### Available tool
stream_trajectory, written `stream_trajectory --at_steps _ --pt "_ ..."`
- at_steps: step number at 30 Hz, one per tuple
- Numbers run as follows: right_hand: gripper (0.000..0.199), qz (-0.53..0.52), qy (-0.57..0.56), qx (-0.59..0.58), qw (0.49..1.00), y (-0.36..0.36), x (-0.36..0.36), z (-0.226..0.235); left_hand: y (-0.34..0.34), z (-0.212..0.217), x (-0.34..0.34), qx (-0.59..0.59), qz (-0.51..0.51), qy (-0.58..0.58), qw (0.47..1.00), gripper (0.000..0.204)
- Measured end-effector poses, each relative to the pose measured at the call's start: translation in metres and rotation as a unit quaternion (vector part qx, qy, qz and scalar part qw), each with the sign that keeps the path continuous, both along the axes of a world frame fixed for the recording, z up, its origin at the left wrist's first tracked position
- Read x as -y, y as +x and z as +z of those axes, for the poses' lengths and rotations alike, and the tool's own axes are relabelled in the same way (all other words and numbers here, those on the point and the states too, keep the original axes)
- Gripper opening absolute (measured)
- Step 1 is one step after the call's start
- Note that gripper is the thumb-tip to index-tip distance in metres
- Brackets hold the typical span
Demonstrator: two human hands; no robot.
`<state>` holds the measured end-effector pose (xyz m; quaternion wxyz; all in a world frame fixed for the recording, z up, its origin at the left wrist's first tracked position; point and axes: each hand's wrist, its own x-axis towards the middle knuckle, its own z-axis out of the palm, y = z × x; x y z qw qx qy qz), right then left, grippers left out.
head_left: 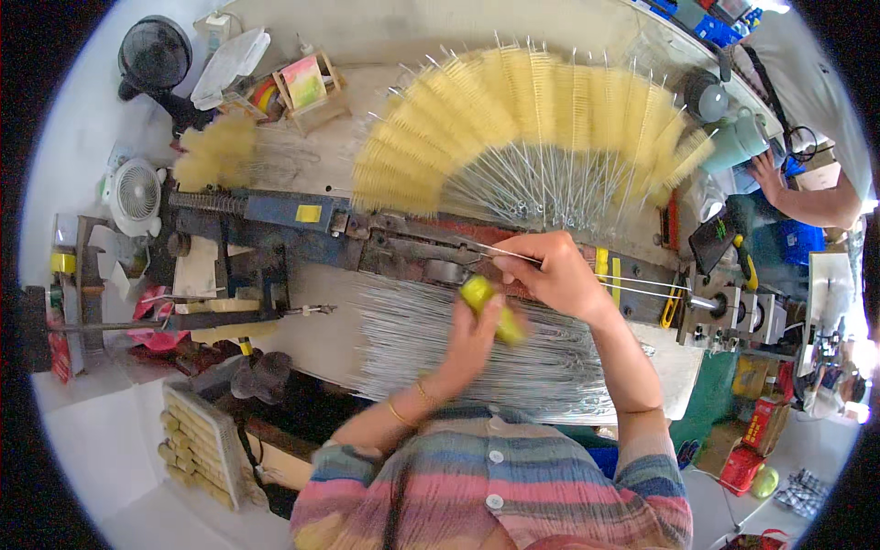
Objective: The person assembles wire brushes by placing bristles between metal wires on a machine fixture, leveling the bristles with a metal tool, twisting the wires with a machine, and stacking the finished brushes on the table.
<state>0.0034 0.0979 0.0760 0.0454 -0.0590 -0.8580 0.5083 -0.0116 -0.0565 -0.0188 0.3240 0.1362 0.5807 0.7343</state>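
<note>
My right hand (555, 273) is closed in a pinch on thin metal wire (502, 252). The wire sticks out left of the fingertips, over the dark metal fixture (403, 246). Two straight wire lengths (651, 285) run from beside my right wrist to a metal spindle (710, 304) at the right. Slightly lower and to the left, my left hand (470, 341) grips a yellow-green cylindrical piece (478, 295), smeared by motion. Below both hands lies a broad layer of loose silvery wires (412, 353). Beyond them, yellow bristle brushes (522, 96) with wire stems spread in a fan.
A smaller yellow brush pile (215, 154) lies at the left, near a white fan (137, 192) and a black fan (154, 55). A yellow cutter (672, 307) lies by the spindle. Another person's hand (768, 176) rests at the far right. Lower left stands a pale crate (206, 440).
</note>
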Motion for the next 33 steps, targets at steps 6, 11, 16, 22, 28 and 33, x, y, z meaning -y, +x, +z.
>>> stream_trajectory --at_steps 6,11,16,22,28,33 --pt "0.043 0.014 0.215 -0.153 0.965 0.021 0.012 0.005 -0.043 0.023 0.038 -0.171 -0.152 -0.345 0.91 0.043" --pt "0.047 -0.103 0.367 -0.04 0.924 0.112 -0.013 -0.033 -0.085 -0.025 0.161 -0.514 0.462 -0.198 0.695 0.038" --pt "0.044 -0.236 0.444 -0.012 0.864 0.103 -0.033 -0.075 -0.157 -0.01 0.184 -0.349 0.671 -0.018 0.654 0.055" --pt "0.047 -0.295 0.353 0.041 0.887 0.124 -0.046 -0.096 -0.114 0.002 0.271 -0.612 0.428 -0.541 0.387 0.026" --pt "0.053 -0.24 0.321 0.052 0.915 0.112 -0.048 -0.081 -0.159 0.017 0.311 -0.266 0.687 -0.427 0.524 0.037" --pt "0.04 -0.204 0.4 -0.048 0.892 0.125 -0.057 -0.098 -0.075 0.031 0.232 -0.465 0.414 -0.502 0.601 0.032"
